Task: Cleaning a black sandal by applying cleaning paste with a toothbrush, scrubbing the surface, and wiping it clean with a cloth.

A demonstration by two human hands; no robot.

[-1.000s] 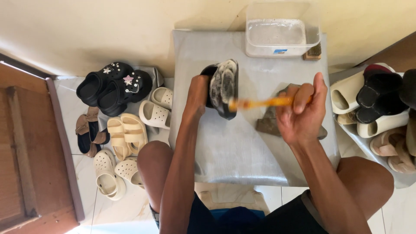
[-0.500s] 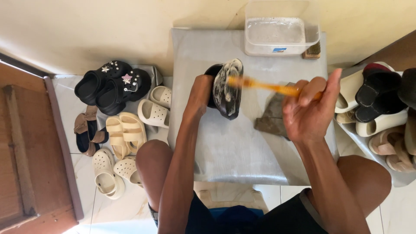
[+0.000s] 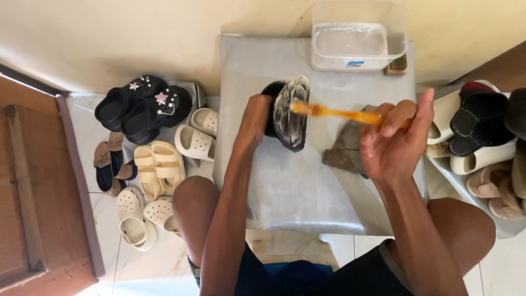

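Left hand (image 3: 256,118) is clamped on the back end of a black shoe (image 3: 287,112), holding it on its side so the sole faces right, resting on the grey table (image 3: 307,192). Right hand (image 3: 395,143) is closed round the handle of an orange toothbrush (image 3: 342,113), thumb and index finger on top, bristle end touching the soapy sole. Hands are well apart, joined only by the brush reaching across

Shoe sits near the middle of the table, a bit toward the far edge. White foam covers most of the sole

Handling, my read:
- shoe looks light, moulded rubber or foam, some give but it keeps its shape
- suds make the sole slick; grip belongs on the dry upper or heel, where the left hand already is
- not fragile, tolerates firm pressure
- toothbrush is a thin, light plastic stick, likely flexes if pushed hard; a hold nearer the head gives more control, wet handle could slip

Around it:
- grey rag (image 3: 345,148) on the table just beside the right hand, partly under it
- clear plastic tub (image 3: 359,41) of cloudy water at the far edge, small scrub brush (image 3: 397,66) next to it
- floor left of the table: black clogs (image 3: 143,105), cream sandals (image 3: 159,164), white clogs (image 3: 143,215)
- right side: tray (image 3: 471,192) with more sandals, black and cream
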